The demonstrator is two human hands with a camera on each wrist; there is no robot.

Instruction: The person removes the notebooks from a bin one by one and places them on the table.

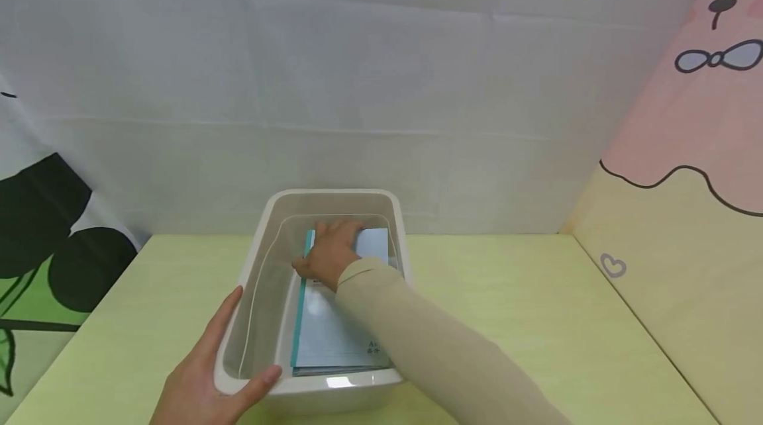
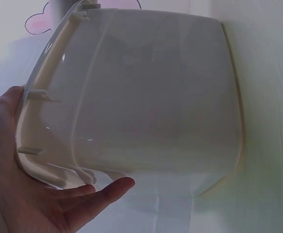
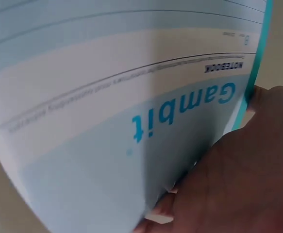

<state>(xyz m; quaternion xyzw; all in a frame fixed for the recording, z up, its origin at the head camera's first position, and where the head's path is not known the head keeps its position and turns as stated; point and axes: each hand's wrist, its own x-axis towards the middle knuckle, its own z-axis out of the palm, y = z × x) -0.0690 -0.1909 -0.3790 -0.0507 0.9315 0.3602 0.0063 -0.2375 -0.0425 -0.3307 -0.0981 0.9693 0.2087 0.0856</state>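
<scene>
A pale plastic bin (image 1: pixel 243 266) stands on the table, and my left hand (image 1: pixel 199 372) holds it at the near left corner of its rim. In the left wrist view the thumb and fingers (image 2: pixel 9 97) of that hand spread around the corner of the bin's rim. Inside the bin lies a light blue notebook (image 1: pixel 334 339) with a teal spine, more pages or covers showing under its near edge. My right hand (image 1: pixel 330 253) reaches in and grips the notebook near its far end, thumb at the spine. In the right wrist view the notebook's cover reads "Gambit"; some fingertips are hidden behind it.
The light yellow-green table (image 1: pixel 501 319) extends on both sides of the bin. Behind it hangs a white cloth backdrop (image 1: pixel 369 81). A printed pink and cream panel (image 1: pixel 661 213) stands to the right, and dark and green print shows at left.
</scene>
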